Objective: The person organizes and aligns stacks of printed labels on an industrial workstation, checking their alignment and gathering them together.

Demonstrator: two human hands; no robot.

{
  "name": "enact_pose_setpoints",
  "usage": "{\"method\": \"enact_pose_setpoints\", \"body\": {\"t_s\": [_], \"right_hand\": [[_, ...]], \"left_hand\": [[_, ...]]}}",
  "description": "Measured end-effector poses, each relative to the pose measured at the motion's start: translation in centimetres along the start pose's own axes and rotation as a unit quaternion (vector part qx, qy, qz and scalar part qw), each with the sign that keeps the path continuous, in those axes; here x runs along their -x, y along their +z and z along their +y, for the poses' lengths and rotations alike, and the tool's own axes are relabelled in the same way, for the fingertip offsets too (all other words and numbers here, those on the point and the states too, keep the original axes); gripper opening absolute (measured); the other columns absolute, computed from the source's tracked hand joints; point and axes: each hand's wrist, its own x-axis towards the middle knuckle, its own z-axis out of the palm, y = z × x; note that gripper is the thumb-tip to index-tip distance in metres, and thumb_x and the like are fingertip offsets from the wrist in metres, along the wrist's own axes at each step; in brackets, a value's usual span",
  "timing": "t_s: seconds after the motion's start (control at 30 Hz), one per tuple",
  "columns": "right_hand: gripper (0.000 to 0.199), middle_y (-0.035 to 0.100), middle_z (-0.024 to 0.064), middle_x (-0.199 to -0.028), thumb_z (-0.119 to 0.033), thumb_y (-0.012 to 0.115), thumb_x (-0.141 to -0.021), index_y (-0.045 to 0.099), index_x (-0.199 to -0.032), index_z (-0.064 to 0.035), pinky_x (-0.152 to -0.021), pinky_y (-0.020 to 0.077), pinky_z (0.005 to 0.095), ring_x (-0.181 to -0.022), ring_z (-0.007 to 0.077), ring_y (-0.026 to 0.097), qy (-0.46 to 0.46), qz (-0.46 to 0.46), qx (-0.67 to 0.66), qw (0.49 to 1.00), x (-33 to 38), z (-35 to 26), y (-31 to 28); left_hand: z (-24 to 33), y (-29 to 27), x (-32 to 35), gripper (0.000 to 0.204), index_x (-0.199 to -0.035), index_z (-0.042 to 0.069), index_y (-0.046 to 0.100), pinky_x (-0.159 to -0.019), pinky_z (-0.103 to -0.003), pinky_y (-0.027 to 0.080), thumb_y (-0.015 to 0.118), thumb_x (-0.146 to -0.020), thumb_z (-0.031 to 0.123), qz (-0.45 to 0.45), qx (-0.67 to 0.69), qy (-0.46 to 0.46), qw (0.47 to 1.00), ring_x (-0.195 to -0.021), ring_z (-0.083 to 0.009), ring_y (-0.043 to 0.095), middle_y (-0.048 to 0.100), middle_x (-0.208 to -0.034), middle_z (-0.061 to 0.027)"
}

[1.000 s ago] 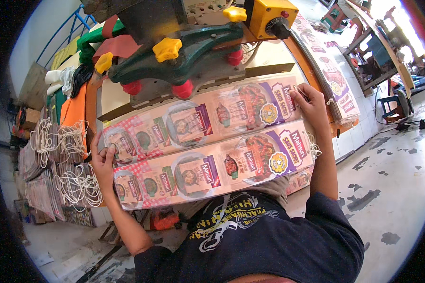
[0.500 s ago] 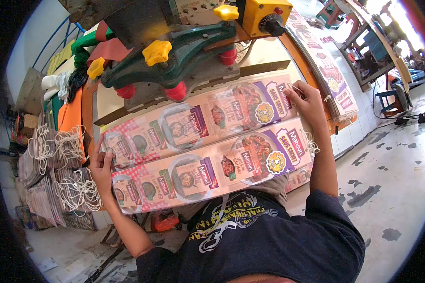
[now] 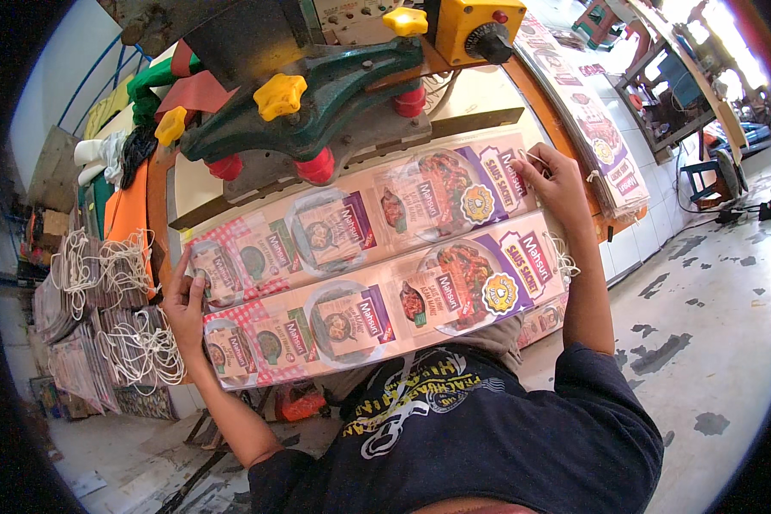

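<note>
A long, narrow printed plastic banner (image 3: pixel 317 227) with pictures of food lies on the machine's bed, its far edge by the press. My left hand (image 3: pixel 182 301) grips its left end, thumb on top and fingers along the edge. At the other end, my right hand (image 3: pixel 558 182) pinches the corner, where a bit of white cord shows. Nearer to me lies a second banner (image 3: pixel 351 321) of the same print, with a looped white cord (image 3: pixel 564 257) at its right end beside my right forearm. The press head (image 3: pixel 304 107) is dark green with yellow star knobs and red feet.
A yellow control box (image 3: pixel 475 32) with a black dial stands at the back. Stacked banners (image 3: pixel 587 120) lie along the table's right side. Bundles with tangled white cords (image 3: pixel 141 347) are at the left, near an orange sheet (image 3: pixel 128 201). Part of another banner (image 3: pixel 541 321) shows below.
The view shifts very slightly. Both hands keep their hold on the far banner, and neither banner visibly moves.
</note>
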Motion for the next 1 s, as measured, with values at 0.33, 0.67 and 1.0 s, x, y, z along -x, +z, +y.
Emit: {"method": "enact_pose_setpoints", "body": {"t_s": [0.33, 0.67, 1.0], "right_hand": [[0.040, 0.063, 0.0152, -0.066, -0.033, 0.076, -0.087, 0.060, -0.081, 0.0027, -0.057, 0.0439, 0.0358, -0.058, 0.0197, 0.060, -0.001, -0.002, 0.044, 0.999, -0.4, -0.2, 0.3], [0.030, 0.065, 0.0088, -0.066, -0.030, 0.075, -0.089, 0.065, -0.098, -0.0034, -0.058, 0.0456, 0.0353, -0.056, 0.0168, 0.059, 0.021, 0.009, -0.003, 1.000, -0.1, -1.9, 0.5], [0.027, 0.070, 0.0167, -0.085, -0.028, 0.066, -0.095, 0.071, -0.118, -0.0155, -0.074, 0.0516, 0.0421, -0.074, 0.0317, 0.068, -0.086, -0.037, 0.125, 0.988, -1.2, -1.0, 0.5]], "left_hand": [[-0.1, -0.2, -0.1, 0.042, -0.140, 0.001, 0.058, -0.059, -0.018, 0.036, 0.062, -0.100, 0.016, -0.017, -0.019, -0.029, 0.999, -0.068, -0.0013, 0.042, 0.061, -0.091, 0.0034], [1.0, -0.3, -0.4, 0.041, -0.138, 0.003, 0.060, -0.080, -0.021, 0.048, 0.063, -0.100, 0.018, -0.051, -0.004, -0.106, 0.993, -0.098, -0.0067, 0.058, 0.066, -0.128, -0.0064], [1.1, -0.6, -1.7, 0.043, -0.140, 0.007, 0.060, -0.057, -0.021, 0.047, 0.064, -0.100, 0.022, -0.070, -0.073, -0.080, 0.992, -0.066, -0.0033, 0.045, 0.048, -0.076, 0.0050]]}}
